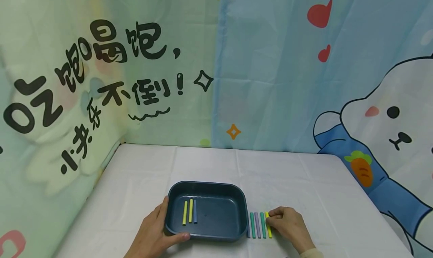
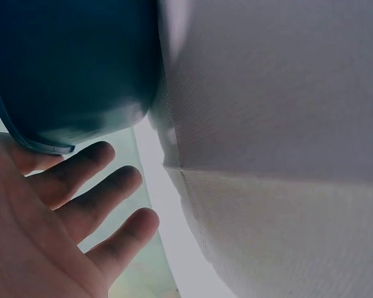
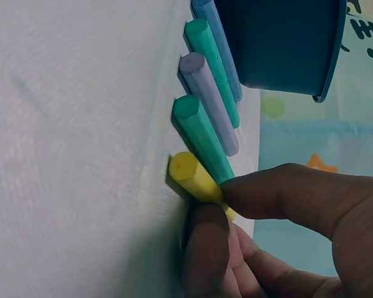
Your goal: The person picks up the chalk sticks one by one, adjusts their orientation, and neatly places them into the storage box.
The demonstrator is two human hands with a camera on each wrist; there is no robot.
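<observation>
A dark blue tray (image 1: 216,231) stands on the table with two yellow chalk sticks (image 1: 184,213) and a blue one (image 1: 195,211) lying inside. My left hand (image 1: 153,228) rests against its left front corner, thumb along the front side; in the left wrist view the other fingers are spread and fairly straight beside the rim. Right of the tray, a row of chalk sticks lies side by side: blue (image 3: 217,46), green (image 3: 205,43), purple (image 3: 208,102), green (image 3: 202,136) and yellow (image 3: 196,177). My right hand (image 1: 287,224) pinches the yellow one between thumb and fingers at the row's right end.
A white cloth (image 1: 145,167) with fold lines covers the table. Behind it hang printed curtains (image 1: 270,81) with black lettering on the left and a cartoon bear (image 1: 365,92) on the right.
</observation>
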